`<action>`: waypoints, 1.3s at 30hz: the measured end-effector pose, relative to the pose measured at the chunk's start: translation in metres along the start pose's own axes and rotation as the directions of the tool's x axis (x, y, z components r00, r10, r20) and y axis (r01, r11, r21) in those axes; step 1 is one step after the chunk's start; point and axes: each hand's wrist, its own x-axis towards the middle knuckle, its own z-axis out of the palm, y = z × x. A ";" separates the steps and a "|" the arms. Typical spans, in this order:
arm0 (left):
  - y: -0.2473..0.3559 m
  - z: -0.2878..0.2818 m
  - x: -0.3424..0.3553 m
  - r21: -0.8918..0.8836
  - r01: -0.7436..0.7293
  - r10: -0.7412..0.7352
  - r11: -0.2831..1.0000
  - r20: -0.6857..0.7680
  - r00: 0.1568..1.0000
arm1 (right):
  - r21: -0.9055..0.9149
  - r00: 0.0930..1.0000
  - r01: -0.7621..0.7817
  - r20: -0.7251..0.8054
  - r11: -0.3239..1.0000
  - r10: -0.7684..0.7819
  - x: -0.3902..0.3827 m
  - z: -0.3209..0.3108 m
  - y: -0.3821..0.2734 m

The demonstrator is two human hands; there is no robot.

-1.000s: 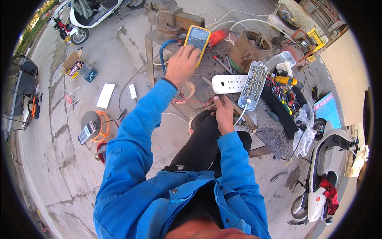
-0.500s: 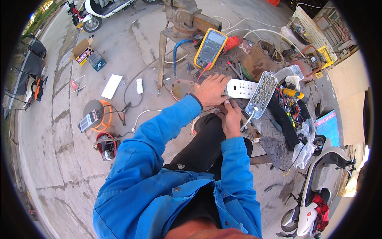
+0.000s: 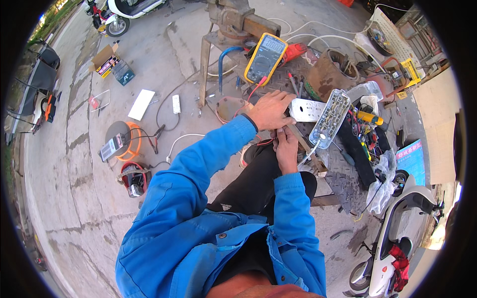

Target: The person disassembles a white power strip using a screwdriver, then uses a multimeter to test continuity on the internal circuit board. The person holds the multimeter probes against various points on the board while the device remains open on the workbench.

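My left hand has bent fingers on the left end of a white socket cover. Just below it, my right hand is curled, with fingertips on something small, partly hidden, among thin red and dark wires. The cover lies beside an opened power strip with exposed metal contacts and a white cable. Above my left hand a yellow multimeter rests on the cluttered metal bench, a red lead plugged into its lower end. Pens or probes lie nearby.
A bench vise, rusty pot and tool bag surround the work. Orange cable reel, red helmet-like container, white board and carton are on the floor. Scooters stand at upper left and lower right.
My left hand has left the multimeter and moved down and right to the socket cover's end, beside my right hand. My right hand stays low, shifted slightly. The view has shifted slightly.
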 end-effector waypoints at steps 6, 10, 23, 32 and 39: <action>0.013 0.002 0.003 -0.001 0.027 -0.027 1.000 -0.064 0.998 | -0.376 0.989 0.134 0.115 0.917 -0.097 -0.007 0.000 0.008; 0.012 0.004 0.005 0.029 0.020 -0.018 0.999 -0.073 0.997 | -0.448 0.962 0.210 0.254 0.869 -0.101 -0.024 0.010 0.002; 0.003 -0.001 -0.008 0.080 -0.045 0.060 0.996 -0.189 0.980 | -0.299 0.943 0.184 0.323 0.936 -0.082 -0.108 0.015 -0.043; -0.028 -0.057 0.008 -0.163 0.569 -0.588 0.806 -0.329 0.739 | -0.230 0.930 0.121 0.366 0.966 -0.029 -0.146 0.004 -0.053; -0.049 -0.074 0.019 -0.029 0.552 -0.507 0.833 -0.439 0.742 | -0.210 0.911 0.193 0.401 0.958 -0.096 -0.151 0.005 -0.050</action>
